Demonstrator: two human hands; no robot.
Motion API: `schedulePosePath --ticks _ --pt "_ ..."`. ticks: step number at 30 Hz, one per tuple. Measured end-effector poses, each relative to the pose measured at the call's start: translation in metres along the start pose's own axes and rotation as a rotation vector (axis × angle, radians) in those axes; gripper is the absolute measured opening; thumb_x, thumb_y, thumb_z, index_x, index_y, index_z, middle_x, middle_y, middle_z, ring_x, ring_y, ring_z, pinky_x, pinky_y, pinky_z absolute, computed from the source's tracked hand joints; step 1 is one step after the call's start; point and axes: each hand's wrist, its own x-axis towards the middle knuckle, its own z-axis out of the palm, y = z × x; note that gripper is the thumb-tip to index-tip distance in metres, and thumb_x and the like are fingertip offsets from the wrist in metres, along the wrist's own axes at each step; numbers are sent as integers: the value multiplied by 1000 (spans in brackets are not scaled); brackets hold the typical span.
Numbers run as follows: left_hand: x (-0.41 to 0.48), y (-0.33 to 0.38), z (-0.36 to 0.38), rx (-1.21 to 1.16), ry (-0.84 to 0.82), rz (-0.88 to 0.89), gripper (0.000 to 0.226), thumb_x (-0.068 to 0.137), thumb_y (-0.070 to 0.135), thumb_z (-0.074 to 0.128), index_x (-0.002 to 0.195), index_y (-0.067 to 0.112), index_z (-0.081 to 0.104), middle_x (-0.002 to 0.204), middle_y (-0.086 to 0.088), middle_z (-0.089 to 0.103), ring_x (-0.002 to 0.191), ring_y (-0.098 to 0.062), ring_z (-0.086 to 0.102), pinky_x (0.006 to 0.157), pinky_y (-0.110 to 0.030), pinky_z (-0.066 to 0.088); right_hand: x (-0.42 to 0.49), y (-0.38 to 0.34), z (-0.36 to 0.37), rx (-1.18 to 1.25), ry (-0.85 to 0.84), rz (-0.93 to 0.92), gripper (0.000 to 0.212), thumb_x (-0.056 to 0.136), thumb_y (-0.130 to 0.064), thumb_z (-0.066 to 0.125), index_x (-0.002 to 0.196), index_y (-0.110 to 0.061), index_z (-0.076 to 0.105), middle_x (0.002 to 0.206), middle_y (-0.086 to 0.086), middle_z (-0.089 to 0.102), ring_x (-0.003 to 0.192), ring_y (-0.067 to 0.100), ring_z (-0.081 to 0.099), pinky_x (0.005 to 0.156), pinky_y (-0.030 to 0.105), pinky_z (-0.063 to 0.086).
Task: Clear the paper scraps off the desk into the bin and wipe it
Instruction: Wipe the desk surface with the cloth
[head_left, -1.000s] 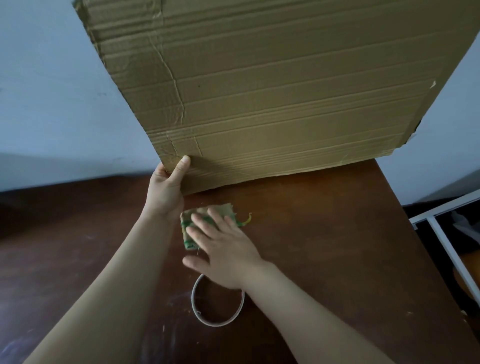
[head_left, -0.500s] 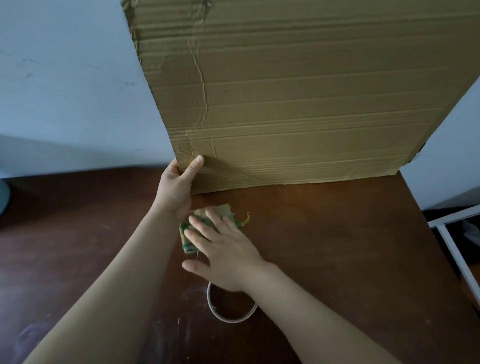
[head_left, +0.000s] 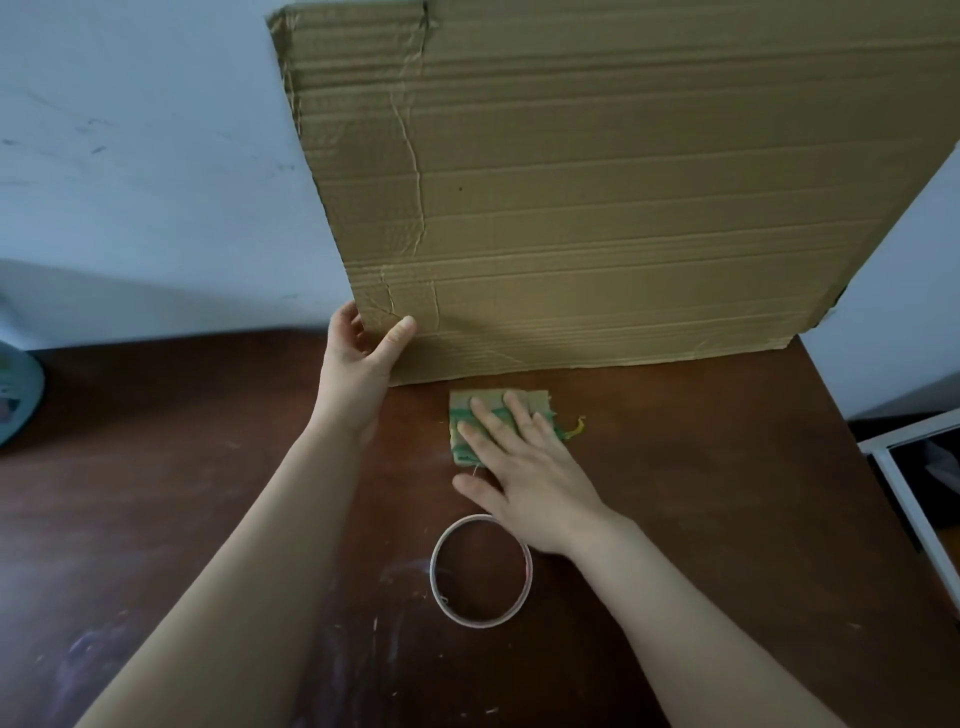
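A big sheet of brown cardboard (head_left: 597, 197) stands upright on the dark wooden desk (head_left: 701, 493), tipped back toward the wall. My left hand (head_left: 358, 364) grips its lower left corner, thumb on the front face. My right hand (head_left: 524, 462) presses flat, fingers straight, on a small tan and green cloth (head_left: 462, 421) lying on the desk just in front of the cardboard's bottom edge. A frayed yellow thread sticks out of the cloth on its right. No paper scraps and no bin show in the head view.
A white tape ring (head_left: 480, 571) lies on the desk just below my right wrist. A teal object (head_left: 18, 395) sits at the far left edge. A white frame (head_left: 914, 493) stands beyond the desk's right edge. Pale smears mark the near desk surface.
My right hand and the cloth have slid right, away from my left hand. The view has shifted, so the cardboard and desk sit further right in frame.
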Motion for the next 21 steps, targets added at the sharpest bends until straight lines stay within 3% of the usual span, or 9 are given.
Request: schedulePosePath --ticks 2,4,6,8,12,16,21 --pt "-12 2 -7 4 50 10 48 81 21 71 122 27 48 124 1 57 112 -11 57 92 -27 48 -20 1 9 21 0 -40 74 83 -70 2 149 -35 4 152 -20 -18 137 7 -32 110 29 -19" --pt "-31 1 -11 95 104 17 43 79 24 73 112 38 50 109 10 56 98 -2 58 83 -16 46 -40 12 11 54 8 -4 78 79 -74 -4 148 -40 6 148 -27 -20 135 1 -33 110 27 -18" --pt "-52 -5 -11 270 107 30 35 77 24 74 104 35 54 99 7 56 88 -5 57 78 -16 45 -49 27 6 62 39 83 79 77 -75 -7 147 -42 7 147 -29 -20 134 0 -33 111 26 -17" --pt "-71 -12 -8 468 28 29 31 76 21 75 101 27 58 98 2 58 83 -8 56 77 -19 45 -42 36 -2 67 50 174 79 78 -72 -5 148 -39 8 152 -24 -15 137 4 -28 112 29 -13" --pt "-101 -20 -6 844 -225 72 28 74 27 75 96 30 58 94 10 54 78 0 52 67 -8 37 -13 28 -8 54 31 247 65 93 -61 11 150 -31 6 157 -12 -11 142 16 -22 116 39 -8" --pt "-124 -24 -11 1053 -369 112 27 76 29 71 101 28 61 93 13 51 85 -6 54 73 -23 46 -33 13 8 58 33 140 69 88 -65 5 150 -33 6 156 -16 -13 139 11 -27 115 35 -11" --pt "-140 -26 -7 1160 -396 195 8 84 19 62 89 25 63 86 11 53 80 -13 56 67 -28 48 -101 21 28 37 53 129 80 77 -73 -11 148 -39 6 147 -27 -21 133 1 -36 110 26 -17"
